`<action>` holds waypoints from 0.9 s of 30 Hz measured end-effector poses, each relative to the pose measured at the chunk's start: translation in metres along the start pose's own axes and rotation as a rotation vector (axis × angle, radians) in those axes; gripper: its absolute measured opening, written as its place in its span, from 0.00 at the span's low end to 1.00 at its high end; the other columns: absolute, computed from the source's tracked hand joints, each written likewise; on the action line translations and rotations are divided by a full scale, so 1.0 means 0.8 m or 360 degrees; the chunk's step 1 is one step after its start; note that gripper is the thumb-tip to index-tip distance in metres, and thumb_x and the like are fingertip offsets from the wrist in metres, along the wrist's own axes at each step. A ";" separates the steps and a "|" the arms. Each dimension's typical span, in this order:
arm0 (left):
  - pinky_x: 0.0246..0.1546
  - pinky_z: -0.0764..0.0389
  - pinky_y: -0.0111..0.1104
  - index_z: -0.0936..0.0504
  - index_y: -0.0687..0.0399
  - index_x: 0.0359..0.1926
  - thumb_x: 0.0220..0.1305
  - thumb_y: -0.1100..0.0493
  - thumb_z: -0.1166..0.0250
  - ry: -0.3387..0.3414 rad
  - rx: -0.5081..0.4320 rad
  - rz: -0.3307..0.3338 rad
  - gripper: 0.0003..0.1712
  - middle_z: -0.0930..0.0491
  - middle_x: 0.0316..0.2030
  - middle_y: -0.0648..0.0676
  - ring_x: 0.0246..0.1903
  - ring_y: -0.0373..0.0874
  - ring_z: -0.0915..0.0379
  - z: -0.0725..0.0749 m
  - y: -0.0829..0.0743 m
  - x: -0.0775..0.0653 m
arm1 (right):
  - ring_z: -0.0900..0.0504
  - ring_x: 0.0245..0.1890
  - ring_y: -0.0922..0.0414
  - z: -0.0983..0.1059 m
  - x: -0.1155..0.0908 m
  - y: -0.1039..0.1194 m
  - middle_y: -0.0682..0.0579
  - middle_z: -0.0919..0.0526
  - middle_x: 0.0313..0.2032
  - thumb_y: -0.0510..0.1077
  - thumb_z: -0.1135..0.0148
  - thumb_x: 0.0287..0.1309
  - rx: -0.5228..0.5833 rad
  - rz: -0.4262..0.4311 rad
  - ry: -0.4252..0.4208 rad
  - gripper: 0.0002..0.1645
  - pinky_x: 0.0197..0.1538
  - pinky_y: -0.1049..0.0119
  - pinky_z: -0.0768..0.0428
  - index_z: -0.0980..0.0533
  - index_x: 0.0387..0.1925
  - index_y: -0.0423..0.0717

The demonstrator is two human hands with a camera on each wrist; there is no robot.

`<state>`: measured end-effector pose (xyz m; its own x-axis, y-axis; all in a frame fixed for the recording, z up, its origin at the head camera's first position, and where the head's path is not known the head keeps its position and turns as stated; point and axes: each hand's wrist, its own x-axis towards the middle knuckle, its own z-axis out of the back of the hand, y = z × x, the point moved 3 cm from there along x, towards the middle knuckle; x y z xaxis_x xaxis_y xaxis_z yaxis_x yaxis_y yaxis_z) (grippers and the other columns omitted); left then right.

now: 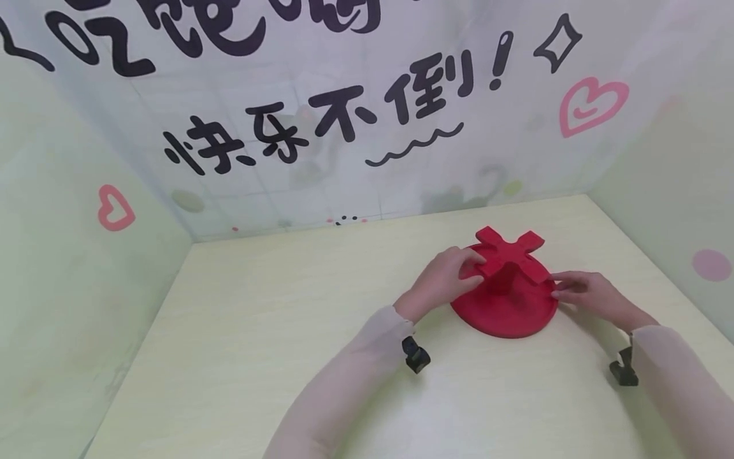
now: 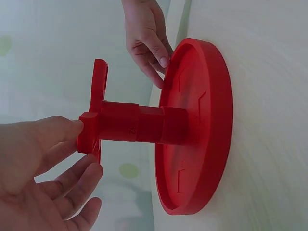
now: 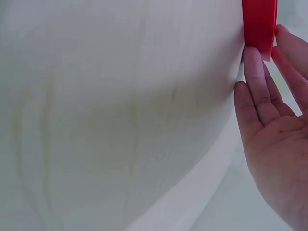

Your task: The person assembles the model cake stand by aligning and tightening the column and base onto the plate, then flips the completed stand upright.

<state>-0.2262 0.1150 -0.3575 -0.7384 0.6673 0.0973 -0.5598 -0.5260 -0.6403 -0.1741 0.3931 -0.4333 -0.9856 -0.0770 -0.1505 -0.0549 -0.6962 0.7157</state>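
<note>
A red stand point(image 1: 501, 319) has a round, rimmed base, a stepped central post point(image 2: 144, 122) and a cross-shaped top point(image 1: 510, 250). It is upright on the table toward the right. My left hand point(image 1: 444, 277) pinches one arm of the cross between thumb and fingers, its other fingers loosely bent below. On the opposite side, my right hand point(image 1: 593, 296) holds the rim of the base with thumb and fingertips. In the right wrist view, only part of the red rim point(image 3: 260, 29) shows at the fingertips.
The pale wooden table point(image 1: 275, 331) reaches back to a white wall point(image 1: 321, 185) with black lettering. Side panels stand at left and right. Each wrist wears a small black mount point(image 1: 415, 355) over a light sleeve point(image 1: 344, 382).
</note>
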 end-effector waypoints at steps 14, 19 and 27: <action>0.31 0.27 0.22 0.22 0.53 0.50 0.55 0.62 0.33 0.0006 -0.0228 0.0101 0.19 0.27 0.40 0.50 0.39 0.42 0.30 -0.018 0.041 -0.029 | 0.21 0.41 0.47 0.008 -0.016 0.005 0.38 0.22 0.44 0.42 0.38 0.56 -0.0022 0.0154 0.0054 0.27 0.36 0.68 0.22 0.30 0.55 0.32; 0.33 0.28 0.21 0.19 0.55 0.46 0.52 0.64 0.32 0.0222 -0.0056 0.0103 0.17 0.25 0.40 0.48 0.41 0.40 0.31 -0.038 0.061 -0.019 | 0.20 0.38 0.49 0.004 -0.016 0.008 0.38 0.22 0.42 0.36 0.36 0.52 -0.0003 0.0225 0.0081 0.27 0.34 0.68 0.21 0.29 0.53 0.30; 0.31 0.31 0.22 0.15 0.47 0.40 0.48 0.61 0.29 0.0230 0.0490 -0.0006 0.15 0.23 0.39 0.45 0.41 0.40 0.35 -0.051 0.059 -0.005 | 0.21 0.40 0.47 0.000 -0.008 0.017 0.39 0.22 0.43 0.38 0.31 0.46 -0.0141 0.0253 0.0103 0.28 0.35 0.71 0.22 0.26 0.50 0.32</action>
<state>-0.2345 0.1087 -0.4193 -0.6875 0.7258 -0.0239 -0.6658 -0.6432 -0.3781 -0.1685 0.3843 -0.4225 -0.9683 -0.2347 -0.0858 0.1178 -0.7315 0.6716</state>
